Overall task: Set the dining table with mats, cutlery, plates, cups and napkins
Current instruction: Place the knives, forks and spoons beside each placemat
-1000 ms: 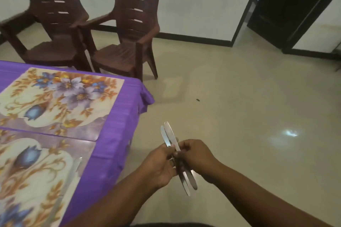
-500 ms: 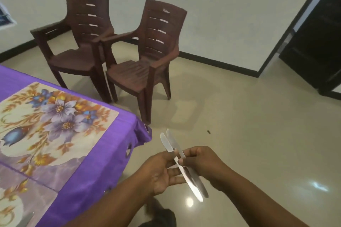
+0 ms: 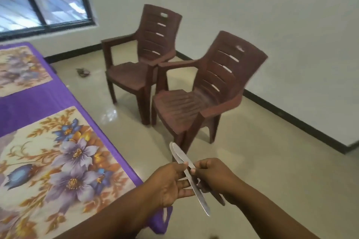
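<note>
Two steel table knives (image 3: 182, 158) are held together off the table's right side, blades pointing up and away. My right hand (image 3: 213, 175) grips them around the middle. My left hand (image 3: 169, 182) pinches one of them with thumb and forefinger, its other fingers spread below. To the left stands the table under a purple cloth (image 3: 33, 105). A floral mat (image 3: 56, 165) lies near its corner, and a second floral mat (image 3: 19, 70) lies farther back.
Two brown plastic armchairs stand side by side ahead, the nearer chair (image 3: 202, 99) just beyond the knives and the farther chair (image 3: 141, 58) toward the wall. A small dark object (image 3: 83, 72) lies on the tiled floor. A window (image 3: 40, 0) is at upper left.
My view has swung left, so the chairs now sit centre and the window appears. The hands keep the knives; my left fingers have spread a little.
</note>
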